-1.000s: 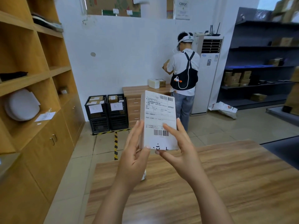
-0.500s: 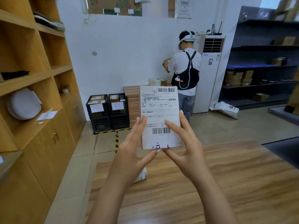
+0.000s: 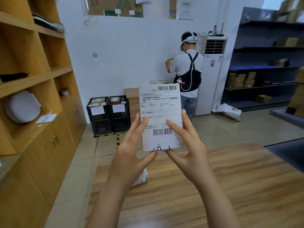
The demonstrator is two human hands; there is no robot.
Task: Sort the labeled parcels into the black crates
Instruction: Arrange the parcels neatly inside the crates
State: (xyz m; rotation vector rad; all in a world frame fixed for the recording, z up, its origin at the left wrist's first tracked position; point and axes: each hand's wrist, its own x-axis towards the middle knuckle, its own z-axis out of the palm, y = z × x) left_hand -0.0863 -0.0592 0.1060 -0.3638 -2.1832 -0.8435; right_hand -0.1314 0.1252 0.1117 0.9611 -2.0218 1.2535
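I find the parcel (image 3: 162, 116) upright, long axis vertical, its lower end pinched in the grip of left hand (image 3: 131, 155) and right hand (image 3: 189, 153); the black crates (image 3: 109, 112) lie well beyond it, leftward.

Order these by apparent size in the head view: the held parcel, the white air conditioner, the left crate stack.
1. held parcel, which looks largest only because it is near the camera
2. white air conditioner, not much smaller in the picture
3. left crate stack, clearly smallest

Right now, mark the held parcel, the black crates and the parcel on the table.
held parcel (image 3: 160, 111): head view, middle of its label.
black crates (image 3: 102, 127): head view, lower front wall.
parcel on the table (image 3: 142, 177): head view, its exposed end.
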